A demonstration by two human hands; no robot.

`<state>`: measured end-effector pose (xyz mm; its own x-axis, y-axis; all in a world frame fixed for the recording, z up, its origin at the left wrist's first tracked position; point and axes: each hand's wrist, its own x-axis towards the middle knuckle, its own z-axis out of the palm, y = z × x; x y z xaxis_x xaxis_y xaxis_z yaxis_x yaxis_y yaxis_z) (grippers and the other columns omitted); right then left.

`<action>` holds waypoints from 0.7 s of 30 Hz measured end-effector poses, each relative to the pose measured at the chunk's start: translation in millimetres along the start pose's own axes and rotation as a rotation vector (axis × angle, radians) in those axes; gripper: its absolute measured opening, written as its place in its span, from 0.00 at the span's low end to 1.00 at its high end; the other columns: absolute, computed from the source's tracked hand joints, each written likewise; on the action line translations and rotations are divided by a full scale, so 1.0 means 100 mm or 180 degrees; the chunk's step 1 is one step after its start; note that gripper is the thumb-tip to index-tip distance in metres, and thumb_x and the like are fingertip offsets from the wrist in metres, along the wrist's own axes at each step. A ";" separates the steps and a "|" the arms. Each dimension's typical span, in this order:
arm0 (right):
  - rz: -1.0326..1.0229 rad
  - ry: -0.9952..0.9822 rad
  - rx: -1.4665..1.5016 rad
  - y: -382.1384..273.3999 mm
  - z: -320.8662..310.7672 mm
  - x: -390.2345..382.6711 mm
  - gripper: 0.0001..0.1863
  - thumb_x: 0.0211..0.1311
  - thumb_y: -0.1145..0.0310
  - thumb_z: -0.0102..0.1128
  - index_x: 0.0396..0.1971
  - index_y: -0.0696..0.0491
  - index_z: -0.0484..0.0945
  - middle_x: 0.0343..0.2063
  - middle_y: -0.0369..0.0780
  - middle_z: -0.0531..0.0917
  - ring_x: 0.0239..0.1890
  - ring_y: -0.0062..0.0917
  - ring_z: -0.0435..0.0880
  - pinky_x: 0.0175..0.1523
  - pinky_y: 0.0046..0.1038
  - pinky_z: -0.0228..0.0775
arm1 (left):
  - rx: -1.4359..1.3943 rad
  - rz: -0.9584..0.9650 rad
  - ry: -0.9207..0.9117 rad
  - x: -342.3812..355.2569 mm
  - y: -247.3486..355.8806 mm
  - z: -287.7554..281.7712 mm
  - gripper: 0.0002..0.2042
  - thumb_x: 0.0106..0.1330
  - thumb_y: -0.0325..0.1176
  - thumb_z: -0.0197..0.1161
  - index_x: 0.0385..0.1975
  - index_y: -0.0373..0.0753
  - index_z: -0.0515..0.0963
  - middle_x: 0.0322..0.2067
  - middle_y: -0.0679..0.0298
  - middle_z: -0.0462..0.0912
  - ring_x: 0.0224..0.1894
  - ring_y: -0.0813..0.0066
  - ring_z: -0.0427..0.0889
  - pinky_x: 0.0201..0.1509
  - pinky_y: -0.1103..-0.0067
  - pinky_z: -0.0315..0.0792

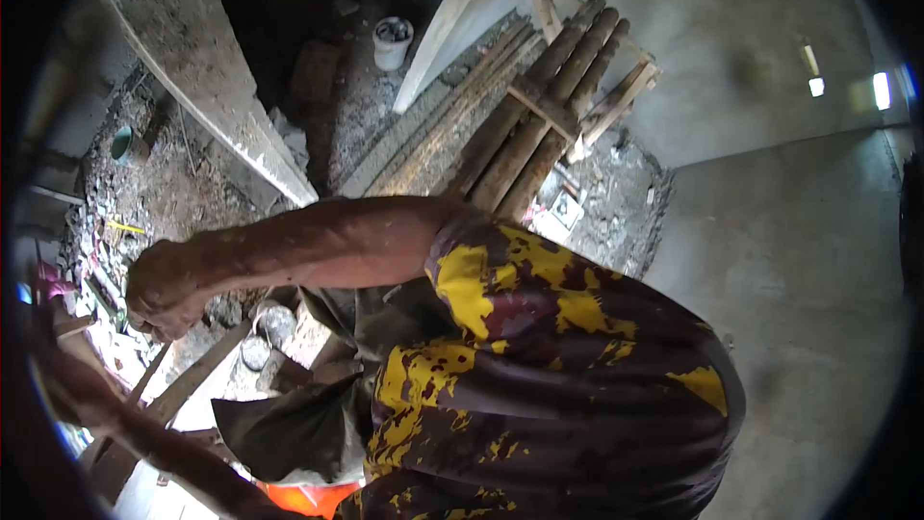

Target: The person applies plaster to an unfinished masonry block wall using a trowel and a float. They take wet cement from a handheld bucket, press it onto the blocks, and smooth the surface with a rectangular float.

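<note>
My right hand, at the left end of the bare forearm crossing the middle, is curled closed above some wood and debris; whatever it holds, if anything, is hidden. Lower and farther left, my left hand is in shadow by the dim rim, near upright sticks and wooden pieces, its fingers unclear. Loose dark olive cloth hangs beside my yellow-splattered dark sleeve and shirt. An orange item shows at the bottom.
Several wooden poles lean on a timber frame beside a grey wall. A pale slanted concrete edge rises at upper left. A white bucket, a green container and scattered rubble sit below.
</note>
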<state>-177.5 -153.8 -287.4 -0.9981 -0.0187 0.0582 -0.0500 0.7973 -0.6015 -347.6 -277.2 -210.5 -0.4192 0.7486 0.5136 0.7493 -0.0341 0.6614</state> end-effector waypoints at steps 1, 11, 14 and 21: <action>-0.0504 0.0297 -0.0047 -0.12 -0.05 0.06 0.10 0.50 0.61 0.56 0.31 0.47 0.79 0.29 0.36 0.82 0.31 0.32 0.80 0.39 0.33 0.72 | -0.0518 0.0114 -0.0029 -0.08 0.15 0.13 0.22 0.68 0.41 0.39 0.53 0.33 0.68 0.58 0.57 0.66 0.54 0.63 0.70 0.58 0.69 0.62; 0.1018 0.1555 0.1153 0.03 -0.81 -0.59 0.19 0.63 0.66 0.46 0.50 0.62 0.71 0.40 0.46 0.79 0.43 0.29 0.78 0.51 0.29 0.68 | 0.0991 -0.1559 0.0328 -1.37 -0.38 -0.91 0.18 0.66 0.34 0.54 0.55 0.38 0.67 0.50 0.58 0.76 0.53 0.73 0.74 0.51 0.78 0.70; 0.0667 0.0846 0.1101 0.23 -0.97 -0.76 0.24 0.62 0.64 0.48 0.55 0.61 0.66 0.41 0.42 0.75 0.44 0.25 0.73 0.53 0.24 0.63 | 0.0955 -0.1641 0.1948 -1.82 0.47 -1.21 0.19 0.65 0.32 0.56 0.53 0.29 0.66 0.45 0.54 0.76 0.45 0.69 0.77 0.50 0.76 0.74; 0.0799 -0.0898 0.1208 -0.07 -0.35 -0.19 0.27 0.57 0.72 0.53 0.58 0.60 0.63 0.35 0.36 0.73 0.36 0.17 0.69 0.46 0.18 0.62 | 0.2033 -0.2639 0.4449 -4.60 1.05 -1.94 0.15 0.66 0.25 0.49 0.52 0.35 0.67 0.44 0.51 0.77 0.41 0.62 0.81 0.40 0.77 0.78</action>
<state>-156.8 -138.2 -256.2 -0.9491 -0.0587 -0.3095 0.2343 0.5249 -0.8183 -175.6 -753.5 -271.7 -0.5940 -0.6658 0.4515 0.0487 0.5305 0.8463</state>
